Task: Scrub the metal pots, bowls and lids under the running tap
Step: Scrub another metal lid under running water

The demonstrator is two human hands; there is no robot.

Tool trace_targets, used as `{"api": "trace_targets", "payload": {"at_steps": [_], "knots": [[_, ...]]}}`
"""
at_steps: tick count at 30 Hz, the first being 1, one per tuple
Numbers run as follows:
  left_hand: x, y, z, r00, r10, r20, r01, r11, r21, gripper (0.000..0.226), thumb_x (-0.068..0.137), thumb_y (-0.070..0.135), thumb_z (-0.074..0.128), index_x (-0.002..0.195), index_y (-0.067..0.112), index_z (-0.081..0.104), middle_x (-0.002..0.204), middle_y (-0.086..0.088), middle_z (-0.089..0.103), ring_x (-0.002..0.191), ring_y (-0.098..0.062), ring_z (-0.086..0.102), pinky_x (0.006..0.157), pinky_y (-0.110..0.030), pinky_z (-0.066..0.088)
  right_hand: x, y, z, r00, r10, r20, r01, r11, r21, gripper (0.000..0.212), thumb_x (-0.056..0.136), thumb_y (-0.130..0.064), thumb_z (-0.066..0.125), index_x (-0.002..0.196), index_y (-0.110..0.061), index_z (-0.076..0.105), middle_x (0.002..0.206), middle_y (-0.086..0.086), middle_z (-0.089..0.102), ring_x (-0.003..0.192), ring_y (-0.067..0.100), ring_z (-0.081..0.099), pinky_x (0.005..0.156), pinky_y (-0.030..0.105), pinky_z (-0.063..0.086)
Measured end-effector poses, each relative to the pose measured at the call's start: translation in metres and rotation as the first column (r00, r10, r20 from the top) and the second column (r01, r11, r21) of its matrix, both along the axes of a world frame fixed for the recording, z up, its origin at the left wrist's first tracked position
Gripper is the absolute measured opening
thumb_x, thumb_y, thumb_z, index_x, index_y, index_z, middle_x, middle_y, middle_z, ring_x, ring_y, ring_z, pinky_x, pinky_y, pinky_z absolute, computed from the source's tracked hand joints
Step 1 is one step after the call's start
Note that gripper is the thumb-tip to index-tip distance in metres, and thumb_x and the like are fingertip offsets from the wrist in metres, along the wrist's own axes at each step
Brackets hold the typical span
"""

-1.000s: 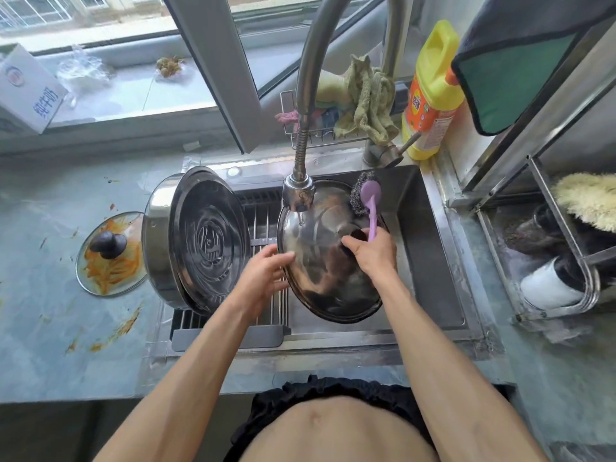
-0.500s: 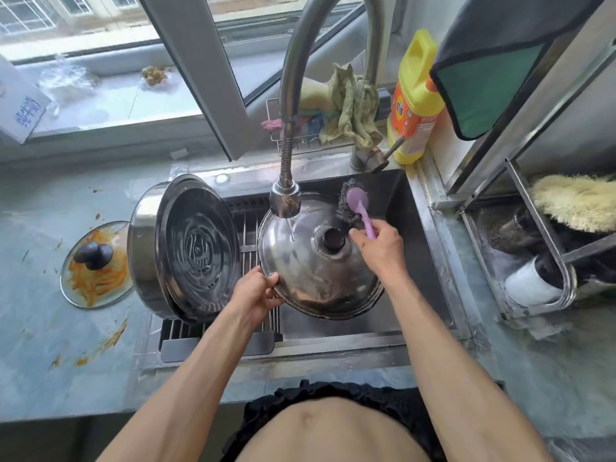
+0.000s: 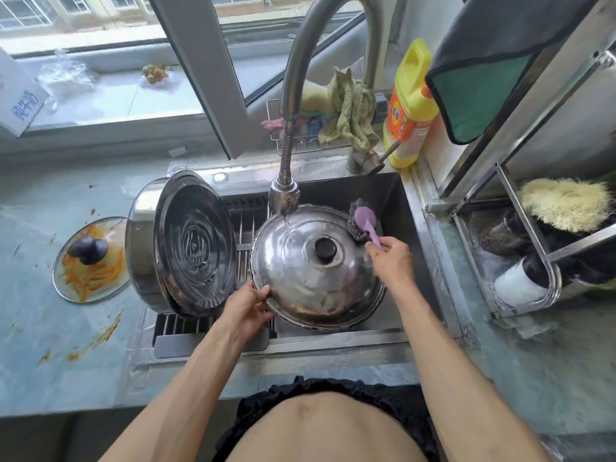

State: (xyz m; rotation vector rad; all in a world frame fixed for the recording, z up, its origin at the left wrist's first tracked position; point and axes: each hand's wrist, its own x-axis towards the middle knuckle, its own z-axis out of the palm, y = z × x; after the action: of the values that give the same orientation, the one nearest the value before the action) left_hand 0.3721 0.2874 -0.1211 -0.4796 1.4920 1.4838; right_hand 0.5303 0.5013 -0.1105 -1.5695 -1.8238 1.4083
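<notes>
A domed metal lid (image 3: 310,278) with a black knob lies top-up over the sink, under a thin stream from the tap head (image 3: 283,195). My left hand (image 3: 248,306) grips its near-left rim. My right hand (image 3: 388,258) holds the purple handle of a steel-wool scrubber (image 3: 361,220), whose wire head sits at the lid's far-right edge. A large metal pot (image 3: 150,248) lies on its side on the drain rack at the left, with a ribbed metal lid (image 3: 196,245) leaning in its mouth.
A glass lid (image 3: 90,261) smeared with orange food lies on the stained counter at the left. A yellow detergent bottle (image 3: 411,105) and rags in a wire caddy (image 3: 346,111) stand behind the sink (image 3: 405,208). A metal dish rack (image 3: 533,261) fills the right side.
The domed lid has been turned from underside-up to knob-up. My left hand slid to its near-left rim. My right hand moved the scrubber from the lid's middle to its far-right edge.
</notes>
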Motion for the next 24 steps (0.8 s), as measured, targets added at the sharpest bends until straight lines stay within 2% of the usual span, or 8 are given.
{"api": "trace_targets", "payload": {"at_steps": [4,8,11,15,16,19,22,24], "knots": [[-0.001,-0.002,-0.001,1.000,0.021,0.007,-0.021,1.000,0.014,0.031,0.102,-0.011,0.039,0.109,0.011,0.060,0.098,-0.009,0.059,0.092,-0.024,0.058,0.072,-0.046,0.051,0.002,-0.004,0.000,1.000,-0.005,-0.017,0.005,1.000,0.007,0.013,0.092,-0.012,0.061,0.095,-0.003,0.069,0.085,0.015,0.070,0.072,0.027,0.059,0.056,0.021,0.042],[-0.004,-0.002,-0.003,1.000,0.027,0.013,-0.028,1.000,0.015,0.030,0.103,-0.009,0.040,0.105,0.013,0.061,0.102,-0.010,0.060,0.093,-0.023,0.059,0.072,-0.045,0.052,0.009,-0.004,-0.005,1.000,-0.013,0.016,0.013,1.000,-0.007,0.010,0.091,-0.008,0.058,0.090,-0.006,0.068,0.079,0.011,0.067,0.063,0.023,0.055,0.053,0.025,0.043],[-0.004,-0.001,-0.003,1.000,0.029,0.002,-0.029,0.999,0.015,0.031,0.103,-0.009,0.040,0.104,0.014,0.061,0.101,-0.009,0.061,0.088,-0.022,0.058,0.069,-0.041,0.051,0.011,-0.003,-0.008,0.998,-0.019,0.064,0.021,0.999,-0.034,0.016,0.090,-0.009,0.057,0.079,-0.005,0.067,0.066,0.009,0.060,0.056,0.025,0.051,0.047,0.025,0.038],[-0.008,0.006,-0.003,0.999,0.018,-0.029,-0.017,0.999,0.038,0.040,0.102,-0.009,0.041,0.133,0.013,0.056,0.104,-0.006,0.063,0.090,-0.021,0.059,0.073,-0.041,0.052,0.015,-0.001,-0.005,0.996,-0.035,0.081,0.041,0.997,-0.071,0.017,0.088,-0.010,0.056,0.075,-0.005,0.066,0.064,0.009,0.059,0.055,0.025,0.051,0.049,0.027,0.037],[-0.009,0.008,-0.001,0.999,0.012,-0.041,-0.010,0.999,0.039,0.040,0.102,-0.008,0.041,0.132,0.014,0.056,0.102,-0.004,0.063,0.089,-0.020,0.058,0.073,-0.041,0.051,0.017,-0.001,-0.004,0.996,-0.036,0.083,0.042,0.996,-0.074,0.017,0.088,-0.009,0.056,0.074,-0.008,0.065,0.065,0.008,0.060,0.053,0.024,0.050,0.047,0.026,0.036],[-0.011,0.018,0.005,0.997,-0.010,-0.076,0.013,0.999,0.040,0.034,0.103,-0.008,0.039,0.113,0.019,0.059,0.095,0.000,0.062,0.082,-0.017,0.057,0.070,-0.037,0.047,0.019,0.000,0.001,0.997,-0.044,0.058,0.048,0.996,-0.073,0.022,0.089,-0.009,0.054,0.069,-0.013,0.061,0.064,0.004,0.059,0.051,0.019,0.048,0.046,0.025,0.035],[-0.016,0.026,0.007,0.994,-0.021,-0.111,0.027,0.999,0.045,0.036,0.103,-0.007,0.039,0.115,0.022,0.056,0.092,0.002,0.062,0.080,-0.014,0.056,0.070,-0.034,0.045,0.022,0.000,0.005,0.997,-0.069,0.015,0.070,0.994,-0.080,0.022,0.092,-0.009,0.054,0.071,-0.013,0.059,0.064,0.001,0.058,0.050,0.016,0.046,0.046,0.024,0.034],[-0.017,0.029,0.008,0.987,-0.048,-0.153,0.054,0.998,0.031,0.033,0.104,-0.006,0.039,0.110,0.021,0.058,0.091,0.004,0.062,0.079,-0.012,0.057,0.070,-0.032,0.046,0.024,-0.001,0.008,0.996,-0.088,-0.003,0.087,0.991,-0.104,0.019,0.094,-0.009,0.053,0.075,-0.011,0.060,0.065,0.001,0.059,0.047,0.014,0.046,0.040,0.022,0.034]]}}
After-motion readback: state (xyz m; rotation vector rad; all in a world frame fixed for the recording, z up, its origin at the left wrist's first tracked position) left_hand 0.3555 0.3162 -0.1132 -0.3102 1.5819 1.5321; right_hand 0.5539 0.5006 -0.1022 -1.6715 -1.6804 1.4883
